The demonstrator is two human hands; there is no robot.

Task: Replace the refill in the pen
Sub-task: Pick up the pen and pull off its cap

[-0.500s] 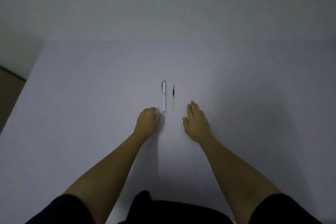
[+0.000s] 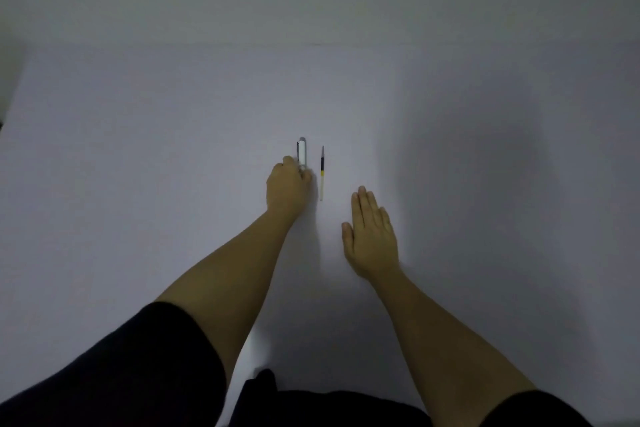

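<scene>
Lying on the table (image 2: 138, 184), pen (image 2: 302, 153) grasped at its near end by left hand (image 2: 287, 186), presumably for lifting; spare refill (image 2: 322, 173) just beside, ahead of right hand (image 2: 370, 236), flat, released.

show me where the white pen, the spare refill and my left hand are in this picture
white pen (image 2: 302, 152), head view, on the middle of the barrel showing beyond the fingers.
spare refill (image 2: 322, 173), head view, on the yellow band mid-length.
left hand (image 2: 286, 187), head view, on the back of the hand, closed over the pen's near end.
</scene>
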